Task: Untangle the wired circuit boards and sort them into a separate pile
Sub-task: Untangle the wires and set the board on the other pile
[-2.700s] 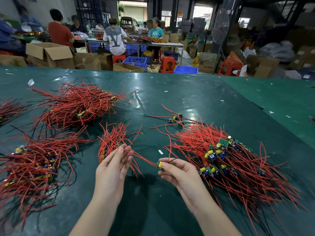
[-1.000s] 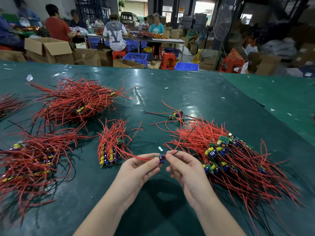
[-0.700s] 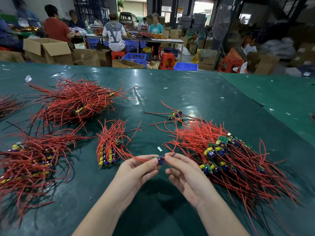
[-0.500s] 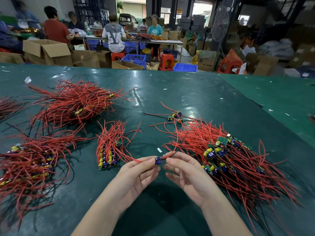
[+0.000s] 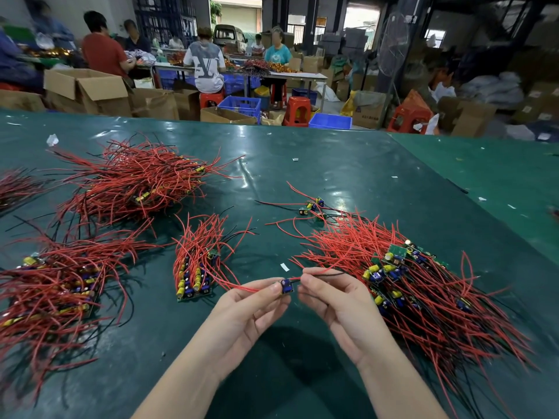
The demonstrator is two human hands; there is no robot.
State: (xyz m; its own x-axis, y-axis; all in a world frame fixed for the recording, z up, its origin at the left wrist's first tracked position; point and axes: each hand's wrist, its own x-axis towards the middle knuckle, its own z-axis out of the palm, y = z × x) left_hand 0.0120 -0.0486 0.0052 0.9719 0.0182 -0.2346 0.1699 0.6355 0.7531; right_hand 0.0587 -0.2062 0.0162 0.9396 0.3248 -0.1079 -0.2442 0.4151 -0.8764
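Note:
A small wired circuit board (image 5: 286, 287) with a blue part hangs between my two hands above the green table (image 5: 348, 176). My left hand (image 5: 251, 313) pinches the board at its fingertips, and a red wire trails left from it. My right hand (image 5: 335, 303) pinches the board's red and black wires just to the right. A large tangled heap of boards with red wires (image 5: 408, 285) lies at the right. A small neat pile of boards (image 5: 195, 267) lies left of my hands.
More red-wire heaps lie at the far left (image 5: 54, 285) and back left (image 5: 133, 182). A few loose boards (image 5: 311, 205) sit mid-table. Small white paper scraps dot the surface. Beyond the table's far edge, people sit at benches among cardboard boxes and blue crates.
My left hand left the small pile and came to the board that my right hand held. Both hands now hold it between them, slightly raised, and my right fingers have shifted onto its wires.

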